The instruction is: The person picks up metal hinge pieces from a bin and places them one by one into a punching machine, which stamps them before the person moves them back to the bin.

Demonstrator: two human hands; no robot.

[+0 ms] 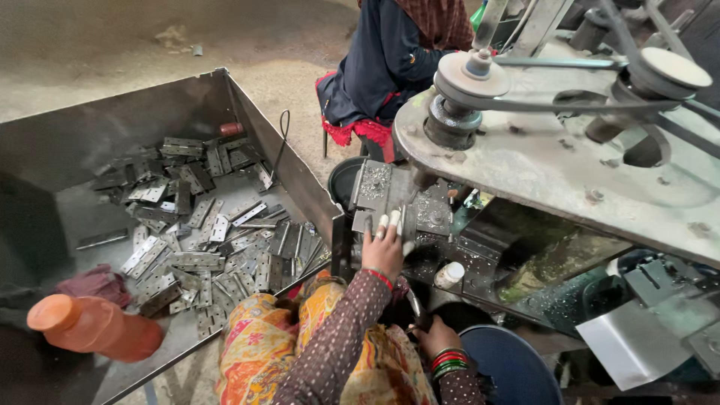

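Note:
My left hand (384,244), fingertips wrapped in white tape, presses a small metal hinge plate (365,220) against the grey fixture (401,196) of a belt-driven machine. My right hand (435,336), with red and green bangles at the wrist, sits lower by my lap and is closed around a dark lever handle (415,306). Both sleeves are brown with dots. Left of my knees, a large sheet-metal tray (281,139) holds a heap of several flat grey hinges (202,225).
An orange plastic bottle (94,326) and a pink cloth (94,283) lie at the tray's near end. Pulleys and a belt (480,82) run on the machine top. Another person in dark blue (386,60) sits beyond. A blue bucket (510,364) and a small white bottle (448,274) sit below.

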